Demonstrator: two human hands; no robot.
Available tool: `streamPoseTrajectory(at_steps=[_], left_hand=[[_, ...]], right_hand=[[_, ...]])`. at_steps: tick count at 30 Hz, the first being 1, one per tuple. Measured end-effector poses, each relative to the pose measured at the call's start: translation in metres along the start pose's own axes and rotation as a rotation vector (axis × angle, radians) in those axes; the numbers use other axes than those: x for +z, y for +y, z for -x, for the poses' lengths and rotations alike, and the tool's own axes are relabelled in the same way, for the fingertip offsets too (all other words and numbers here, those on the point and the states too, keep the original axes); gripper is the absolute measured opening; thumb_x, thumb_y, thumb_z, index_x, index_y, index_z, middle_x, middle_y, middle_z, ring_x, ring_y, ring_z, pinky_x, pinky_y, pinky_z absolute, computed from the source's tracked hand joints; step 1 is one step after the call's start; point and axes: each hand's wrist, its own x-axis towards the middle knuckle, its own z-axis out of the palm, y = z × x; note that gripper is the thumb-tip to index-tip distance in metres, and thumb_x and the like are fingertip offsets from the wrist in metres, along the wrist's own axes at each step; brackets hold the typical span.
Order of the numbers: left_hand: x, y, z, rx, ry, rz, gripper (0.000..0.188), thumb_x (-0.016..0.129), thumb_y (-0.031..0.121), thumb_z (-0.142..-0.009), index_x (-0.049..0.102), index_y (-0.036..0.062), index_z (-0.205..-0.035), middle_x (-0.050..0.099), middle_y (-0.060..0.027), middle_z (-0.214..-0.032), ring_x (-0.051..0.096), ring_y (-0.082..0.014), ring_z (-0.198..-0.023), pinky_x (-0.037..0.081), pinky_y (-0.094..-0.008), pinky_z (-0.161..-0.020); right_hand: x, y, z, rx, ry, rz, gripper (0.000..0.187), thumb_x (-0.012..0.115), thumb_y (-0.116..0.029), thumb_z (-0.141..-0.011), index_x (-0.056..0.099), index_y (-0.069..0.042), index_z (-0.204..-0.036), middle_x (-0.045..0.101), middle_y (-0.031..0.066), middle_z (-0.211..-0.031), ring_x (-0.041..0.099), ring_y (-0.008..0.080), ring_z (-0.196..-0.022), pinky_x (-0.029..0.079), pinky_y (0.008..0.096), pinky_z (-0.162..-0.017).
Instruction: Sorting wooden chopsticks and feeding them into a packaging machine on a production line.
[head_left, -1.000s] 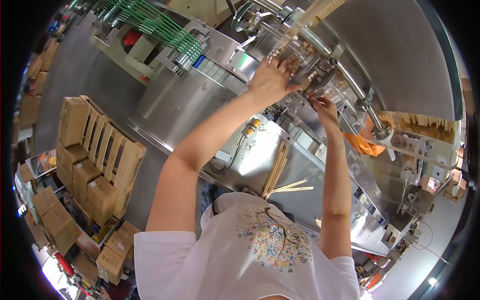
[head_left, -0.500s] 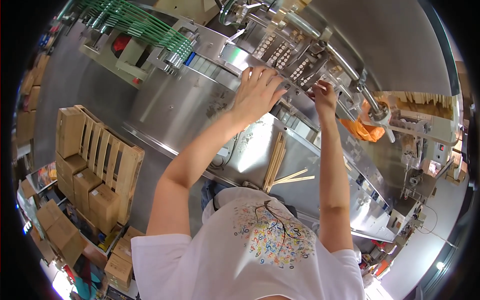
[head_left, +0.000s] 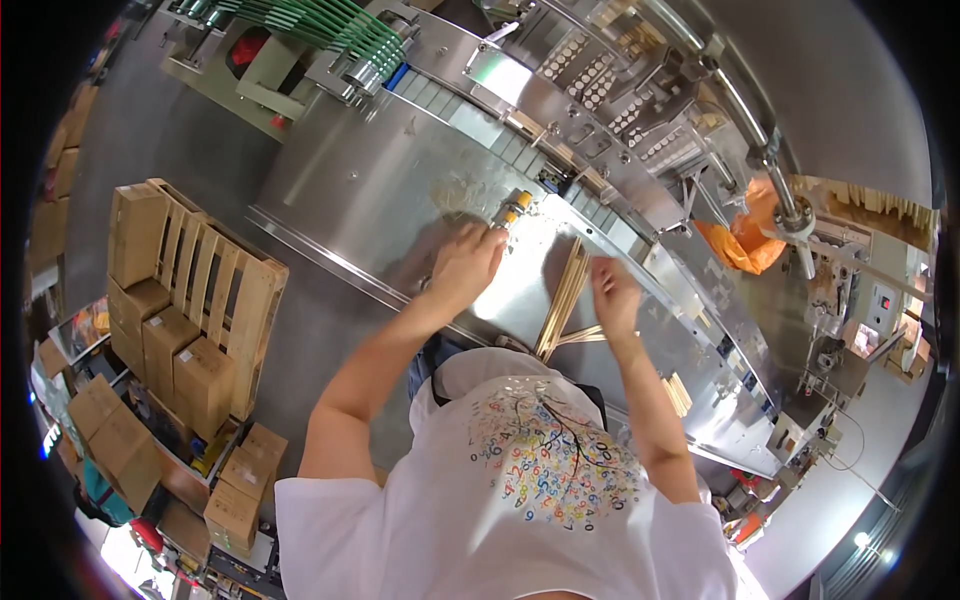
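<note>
My left hand hovers palm down at the steel machine cover, fingers slightly bent and apart, with nothing visible in it. Just beyond its fingertips are metal fittings with yellow ends. To the right, my right hand is curled closed and a little blurred; whatever its fingers hold, if anything, is hidden. Beside it, a bundle of thin wooden sticks lies on the steel top, with a few sticks splayed at the lower end.
A slatted conveyor track runs diagonally beyond my hands, below perforated machine plates. Green belts stand at the upper left. An orange bag hangs at the right. Cartons and a wooden pallet stand left.
Both hands have drawn back from the machine's perforated plates toward me. My left hand is now low over the steel cover; the right has come down beside the wooden sticks.
</note>
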Motion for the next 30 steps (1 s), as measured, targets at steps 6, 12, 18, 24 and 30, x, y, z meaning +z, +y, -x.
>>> streamPoseTrajectory(at_steps=[6, 12, 18, 24, 30], left_hand=[[0.051, 0.025, 0.025, 0.058, -0.247, 0.096, 0.016, 0.055, 0.016, -0.082, 0.057, 0.0059, -0.094, 0.059, -0.0106, -0.085, 0.055, -0.0282, -0.083, 0.043, -0.0402, -0.074], [0.083, 0.054, 0.028, 0.051, -0.416, 0.050, 0.022, 0.054, 0.023, -0.082, 0.054, 0.0064, -0.096, 0.059, -0.0110, -0.089, 0.055, -0.0284, -0.089, 0.046, -0.0425, -0.073], [0.084, 0.079, 0.017, -0.215, -0.675, 0.826, 0.024, 0.052, 0.019, -0.088, 0.053, 0.0001, -0.102, 0.063, -0.0111, -0.089, 0.060, -0.0223, -0.090, 0.046, -0.0341, -0.076], [0.028, 0.091, -0.029, -0.596, -0.234, 1.577, 0.029, 0.043, 0.028, -0.094, 0.056, 0.0022, -0.099, 0.065, -0.0068, -0.096, 0.056, -0.0108, -0.085, 0.043, -0.0256, -0.076], [-0.003, 0.062, -0.054, -0.635, -0.080, 1.063, 0.031, 0.044, 0.034, -0.093, 0.056, 0.0098, -0.108, 0.065, -0.0010, -0.095, 0.054, -0.0068, -0.082, 0.040, -0.0221, -0.069]], right_hand=[[0.043, 0.021, 0.013, 0.417, -0.176, 0.391, 0.043, 0.051, -0.047, -0.084, 0.052, -0.004, -0.090, 0.063, 0.0185, -0.081, 0.061, 0.0370, -0.077, 0.046, 0.0456, -0.066], [0.037, 0.035, 0.035, 0.536, -0.118, 0.300, 0.039, 0.048, -0.040, -0.085, 0.063, -0.004, -0.084, 0.063, 0.0195, -0.074, 0.060, 0.0400, -0.076, 0.047, 0.0459, -0.068], [-0.017, -0.016, 0.028, 0.480, -0.016, -0.316, 0.021, 0.056, -0.021, -0.087, 0.063, -0.001, -0.085, 0.059, 0.0080, -0.067, 0.055, 0.0111, -0.058, 0.045, 0.0264, -0.052], [-0.004, -0.048, 0.031, 0.201, -0.085, -0.714, 0.028, 0.053, -0.023, -0.090, 0.051, -0.001, -0.106, 0.054, 0.0057, -0.079, 0.054, 0.0129, -0.064, 0.045, 0.0269, -0.060], [0.003, -0.081, 0.012, 0.372, 0.041, -0.477, 0.021, 0.041, -0.018, -0.095, 0.054, -0.002, -0.099, 0.040, -0.0017, -0.058, 0.040, 0.0079, -0.054, 0.032, 0.0239, -0.049]])
